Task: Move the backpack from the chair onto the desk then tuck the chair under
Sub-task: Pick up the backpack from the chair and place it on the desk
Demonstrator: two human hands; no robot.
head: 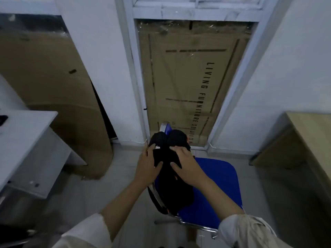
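Black backpack (pixel 172 185): sitting on the blue chair (pixel 215 190), leaning against its backrest. Your left hand (pixel 147 167) and right hand (pixel 186 165) are pressing its upper part from either side, fingers (pixel 176 149) curled and gripping the fabric. White desk (pixel 26 140): standing well apart to your left. Cardboard panel (pixel 188 83): leaning behind the chair.

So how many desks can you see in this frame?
2. A white desk at the left edge and a light wood desk at the right edge. Both are cut off by the frame; others could be out of view.
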